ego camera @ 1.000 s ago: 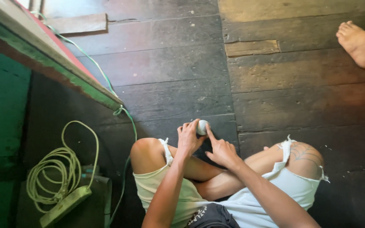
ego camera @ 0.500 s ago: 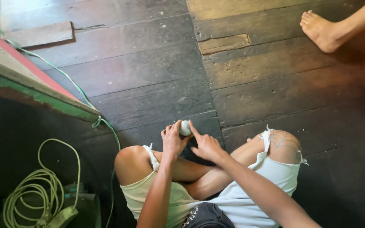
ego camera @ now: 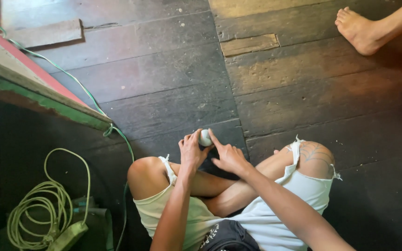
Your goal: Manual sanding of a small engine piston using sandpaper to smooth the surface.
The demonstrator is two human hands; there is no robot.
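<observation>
a small white round object [ego camera: 205,137] is gripped in the left hand [ego camera: 191,151] above the crossed legs; it is touched by the right hand [ego camera: 229,157] with fingers loosely spread. handling looks underway, unfinished.

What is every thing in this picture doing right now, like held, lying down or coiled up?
White round thing: held up, off the floor.
Left hand: closed around the white round thing.
Right hand: fingers spread, fingertips on the white round thing.
Cord: coiled on the floor.
Power strip: lying flat beside the cord.
Another person's foot: bare, resting on the floor planks.
</observation>
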